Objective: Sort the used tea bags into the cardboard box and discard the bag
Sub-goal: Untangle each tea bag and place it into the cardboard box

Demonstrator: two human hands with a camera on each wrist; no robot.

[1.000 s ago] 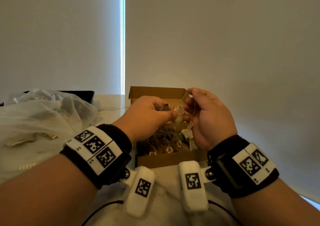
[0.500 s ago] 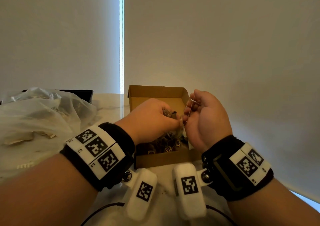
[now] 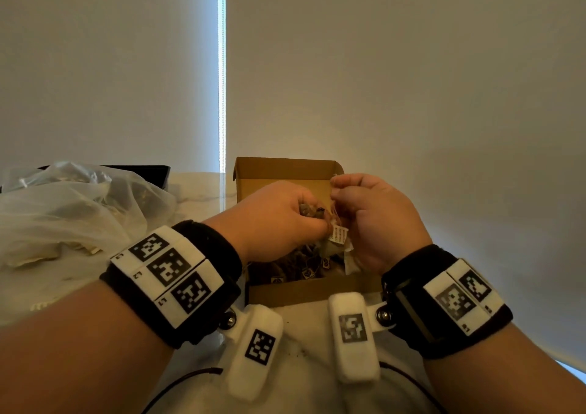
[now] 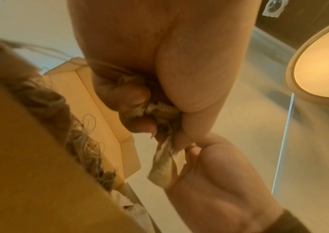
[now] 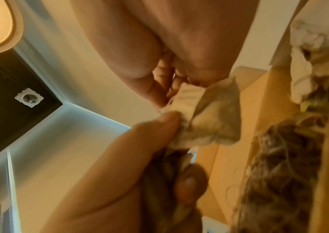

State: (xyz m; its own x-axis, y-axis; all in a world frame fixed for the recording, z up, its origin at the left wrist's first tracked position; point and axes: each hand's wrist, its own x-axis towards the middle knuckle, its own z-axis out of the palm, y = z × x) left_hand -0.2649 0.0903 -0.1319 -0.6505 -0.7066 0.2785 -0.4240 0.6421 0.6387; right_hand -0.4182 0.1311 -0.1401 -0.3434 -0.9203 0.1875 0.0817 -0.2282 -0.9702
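An open cardboard box (image 3: 287,169) stands on the table and holds several used tea bags (image 3: 298,269) with strings and tags. Both hands hover over it. My left hand (image 3: 317,215) grips a clump of used tea bags (image 4: 159,108), its fingers curled round them. My right hand (image 3: 338,198) pinches one crumpled tea bag (image 5: 213,115) pulled from that clump; the same tea bag (image 4: 166,168) hangs between the two hands. A printed paper tag (image 3: 338,235) dangles below them. The clear plastic bag (image 3: 73,214) lies crumpled at the left with some pieces inside.
A dark flat object (image 3: 149,174) sits behind the plastic bag. The pale marble table (image 3: 196,191) ends at a blind-covered wall (image 3: 412,96) just behind the box. Loose crumbs (image 3: 298,352) lie on the table in front of the box.
The two hands have drawn closer together over the box. The tea bag that dangled below the right hand has been drawn up between them, and a printed tag now shows.
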